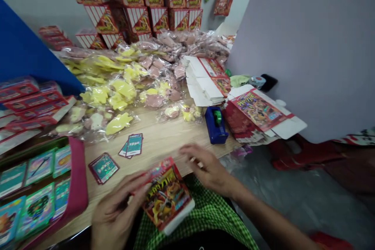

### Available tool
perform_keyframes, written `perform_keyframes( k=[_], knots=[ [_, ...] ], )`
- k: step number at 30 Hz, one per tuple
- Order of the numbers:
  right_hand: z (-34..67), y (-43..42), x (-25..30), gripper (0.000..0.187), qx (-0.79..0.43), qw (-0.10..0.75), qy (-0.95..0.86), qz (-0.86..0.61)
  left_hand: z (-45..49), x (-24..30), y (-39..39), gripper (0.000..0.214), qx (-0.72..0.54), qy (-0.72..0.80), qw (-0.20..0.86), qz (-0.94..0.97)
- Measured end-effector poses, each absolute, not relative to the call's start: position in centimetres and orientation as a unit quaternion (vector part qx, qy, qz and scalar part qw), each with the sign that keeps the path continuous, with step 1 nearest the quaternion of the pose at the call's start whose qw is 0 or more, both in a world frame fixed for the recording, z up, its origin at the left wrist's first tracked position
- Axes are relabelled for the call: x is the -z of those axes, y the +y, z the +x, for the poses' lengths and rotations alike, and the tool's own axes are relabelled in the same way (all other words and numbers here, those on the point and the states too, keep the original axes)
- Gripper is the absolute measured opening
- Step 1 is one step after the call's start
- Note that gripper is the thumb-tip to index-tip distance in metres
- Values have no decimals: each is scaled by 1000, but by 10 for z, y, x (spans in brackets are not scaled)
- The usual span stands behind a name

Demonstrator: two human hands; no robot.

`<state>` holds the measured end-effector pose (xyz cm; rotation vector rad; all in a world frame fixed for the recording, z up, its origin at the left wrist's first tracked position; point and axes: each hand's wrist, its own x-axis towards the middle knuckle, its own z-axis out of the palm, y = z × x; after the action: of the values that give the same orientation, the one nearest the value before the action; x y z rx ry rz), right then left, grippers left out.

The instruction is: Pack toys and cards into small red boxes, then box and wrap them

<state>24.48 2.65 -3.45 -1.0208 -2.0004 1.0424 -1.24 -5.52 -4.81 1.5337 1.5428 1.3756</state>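
Note:
My left hand [117, 207] is closed around the left edge of a small red card box [166, 195] with a printed cartoon front. The box tilts over my lap, and a white flap [179, 218] sticks out at its lower end. To the right of the box, my right hand [208, 168] hovers by the table edge, slightly blurred. Its fingers are loosely bent and apart, with nothing visible in them. Beyond my left hand lie a small stack of cards [104, 168] and a few overlapping cards [134, 145] on the wooden table [158, 134].
A pink-rimmed tray [78, 175] of sorted cards stands left. A blue tape dispenser [216, 127] sits near flattened boxes [258, 111] at the table's right edge. Bagged yellow toys [120, 90] and pink toys [187, 41] pile behind, before stacked red boxes [140, 19].

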Motion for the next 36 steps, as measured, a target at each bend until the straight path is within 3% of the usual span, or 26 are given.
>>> perform_keyframes(
  k=[2,6,10,15,22,27,30,36],
  knots=[
    [275,41,29,27,-320,384,-669,-550,-9,28,-40,24,-552,568,176,585],
    [321,69,35,15,-307,356,-489,-735,1,18,-8,42,-553,493,23,671],
    [326,78,46,23,-389,365,-456,-713,10,33,4,48,-528,449,-8,721],
    [326,70,48,35,-402,432,-453,-668,12,37,-4,47,-490,445,-12,750],
    [326,51,80,38,-271,427,-500,-703,19,30,2,33,-469,427,-35,772],
    [310,25,54,27,-229,436,-536,-686,22,26,4,27,-473,431,-29,768],
    [284,12,25,20,-298,431,-609,-596,25,22,4,25,-479,429,-24,765],
    [218,18,-4,22,-571,421,-594,-379,29,21,6,21,-480,410,-44,774]
  ],
)
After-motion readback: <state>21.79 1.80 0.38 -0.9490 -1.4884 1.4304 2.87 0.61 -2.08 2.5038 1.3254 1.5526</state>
